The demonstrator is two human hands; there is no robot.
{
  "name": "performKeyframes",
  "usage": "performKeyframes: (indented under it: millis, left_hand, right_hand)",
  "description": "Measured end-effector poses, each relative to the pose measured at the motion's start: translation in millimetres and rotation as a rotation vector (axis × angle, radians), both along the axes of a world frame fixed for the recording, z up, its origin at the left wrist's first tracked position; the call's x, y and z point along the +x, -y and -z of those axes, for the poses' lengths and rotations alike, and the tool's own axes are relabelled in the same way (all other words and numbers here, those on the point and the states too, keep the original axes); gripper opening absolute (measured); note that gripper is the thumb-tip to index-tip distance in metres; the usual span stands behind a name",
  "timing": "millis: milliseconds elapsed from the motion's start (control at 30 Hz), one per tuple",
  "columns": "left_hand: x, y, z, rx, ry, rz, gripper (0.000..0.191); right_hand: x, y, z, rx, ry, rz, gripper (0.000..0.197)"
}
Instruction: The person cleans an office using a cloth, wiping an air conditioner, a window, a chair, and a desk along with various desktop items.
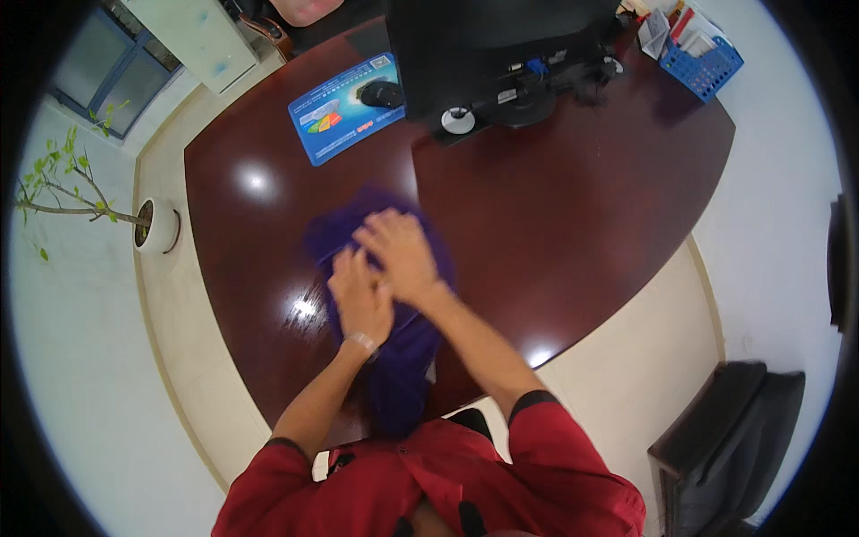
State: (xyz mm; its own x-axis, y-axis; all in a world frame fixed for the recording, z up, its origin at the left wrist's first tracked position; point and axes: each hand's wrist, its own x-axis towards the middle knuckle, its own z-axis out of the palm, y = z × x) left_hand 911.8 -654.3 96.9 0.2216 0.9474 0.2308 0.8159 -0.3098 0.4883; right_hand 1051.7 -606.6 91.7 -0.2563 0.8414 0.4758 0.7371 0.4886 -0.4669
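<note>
A dark purple cloth (396, 396) lies bunched on the glossy reddish-brown wooden desk (537, 235), from its middle down to the edge near my body. On top of the cloth rests my left hand (360, 295), with a wristband at the wrist. My right hand (401, 258) lies beside it, slightly farther up and to the right, also on the cloth. Both hands are blurred, and the fingers look spread over the fabric. Whether the fingers grip any of it cannot be told. A streaky wet-looking patch shows left of the cloth.
A monitor (496, 47) stands at the far edge, with cables by its base. Left of it lies a blue mouse pad (322, 144) with a black mouse (380, 94). A blue plastic basket (704, 70) sits far right. A black chair (731, 436) stands at lower right, a potted plant (161, 225) at left.
</note>
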Motion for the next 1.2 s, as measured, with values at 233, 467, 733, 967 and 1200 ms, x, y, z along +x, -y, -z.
performKeyframes:
  millis: [233,467,733,967,1200]
  left_hand:
    - [151,-30,-5,-0.159,0.023,0.131,0.062]
    - [194,2,6,-0.024,0.048,-0.518,0.062]
    - [296,-90,1,-0.098,-0.088,-0.338,0.072]
    - [341,-110,-4,-0.182,-0.019,-0.205,0.075]
    - [367,-121,0,-0.160,-0.037,-0.290,0.072]
  right_hand:
    - [154,-21,4,-0.126,0.262,0.233,0.063]
    - [145,-79,8,-0.092,0.106,-0.461,0.066]
    - [259,-154,6,-0.038,0.139,-0.198,0.073]
    - [315,-169,7,0.056,0.188,-0.235,0.050]
    - [335,-187,10,-0.033,0.107,-0.393,0.036]
